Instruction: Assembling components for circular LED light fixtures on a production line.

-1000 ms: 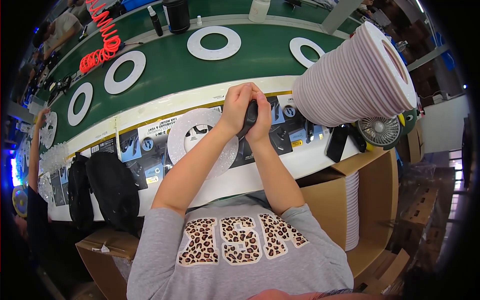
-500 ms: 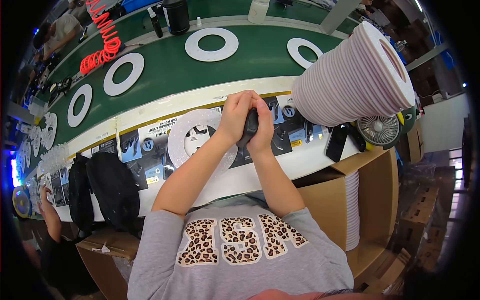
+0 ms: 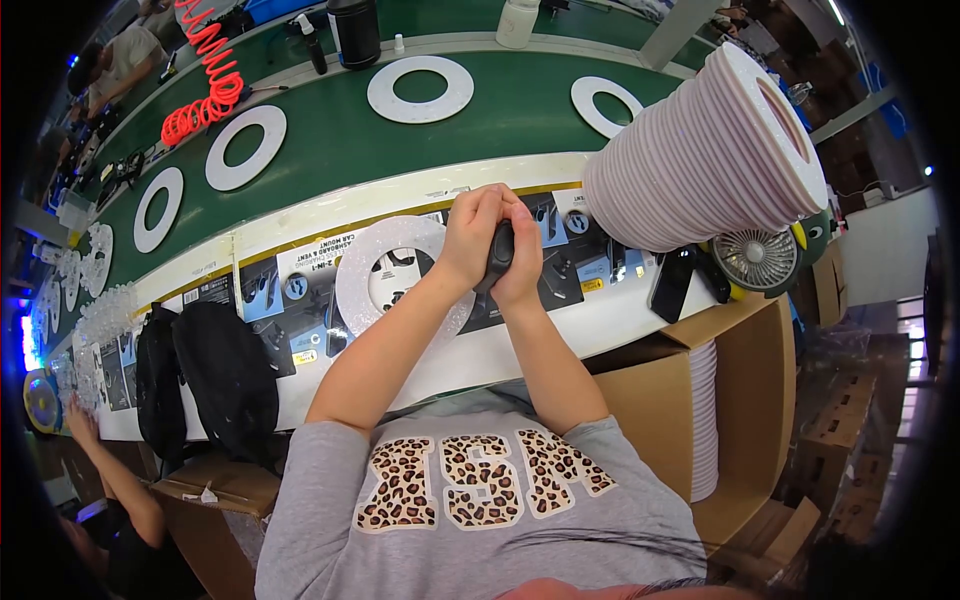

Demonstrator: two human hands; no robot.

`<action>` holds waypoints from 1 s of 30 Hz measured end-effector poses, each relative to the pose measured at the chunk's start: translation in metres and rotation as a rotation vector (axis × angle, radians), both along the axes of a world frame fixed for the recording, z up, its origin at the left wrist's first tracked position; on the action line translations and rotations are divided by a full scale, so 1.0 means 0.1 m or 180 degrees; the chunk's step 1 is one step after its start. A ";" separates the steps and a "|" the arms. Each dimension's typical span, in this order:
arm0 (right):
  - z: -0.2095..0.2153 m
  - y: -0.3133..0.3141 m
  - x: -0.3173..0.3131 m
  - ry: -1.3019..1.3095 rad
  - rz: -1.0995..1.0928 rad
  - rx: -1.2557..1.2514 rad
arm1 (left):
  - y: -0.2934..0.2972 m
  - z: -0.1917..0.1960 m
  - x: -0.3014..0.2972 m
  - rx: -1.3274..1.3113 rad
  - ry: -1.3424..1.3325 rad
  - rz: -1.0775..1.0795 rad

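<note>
Hands, 2: left hand (image 3: pixel 468 240) and right hand (image 3: pixel 519 268) clasped together, fingers curled closed round 1 black tool (image 3: pixel 497 258); its lower end indistinct. Ring (image 3: pixel 354 275), 1: flat on the counter (image 3: pixel 575 335), left of the tool, partly behind the left forearm. Advisable: firm 2-handed grip, even pressure, ring's face kept unscratched. Right box (image 3: pixel 640 405), open: stacked rings (image 3: pixel 705 420). Black jar (image 3: pixel 353 32): contents hidden.
</note>
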State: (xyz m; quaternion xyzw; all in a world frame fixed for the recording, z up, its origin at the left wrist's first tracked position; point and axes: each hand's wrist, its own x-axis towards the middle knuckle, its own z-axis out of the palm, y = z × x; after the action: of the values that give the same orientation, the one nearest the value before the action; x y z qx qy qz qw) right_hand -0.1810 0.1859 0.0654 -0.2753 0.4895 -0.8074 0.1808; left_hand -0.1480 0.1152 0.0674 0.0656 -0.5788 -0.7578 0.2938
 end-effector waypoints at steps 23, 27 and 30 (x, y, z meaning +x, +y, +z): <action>0.17 -0.70 -0.04 0.0136 0.0128 -0.0137 | -0.68 0.23 0.00 -0.0052 -0.0083 0.0271; 0.00 -0.74 -0.10 0.0232 0.0273 0.0099 | -0.72 0.14 -0.01 -0.0028 -0.0066 0.0351; -0.02 -0.73 -0.08 0.0335 0.0096 0.0327 | -0.72 0.10 0.00 -0.0097 -0.0023 0.0386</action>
State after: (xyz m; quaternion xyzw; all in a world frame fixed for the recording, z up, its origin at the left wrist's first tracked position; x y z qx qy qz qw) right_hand -0.1886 0.1132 0.0634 -0.3151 0.5349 -0.7628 0.1808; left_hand -0.1477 0.0429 0.0777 0.0987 -0.5864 -0.7295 0.3381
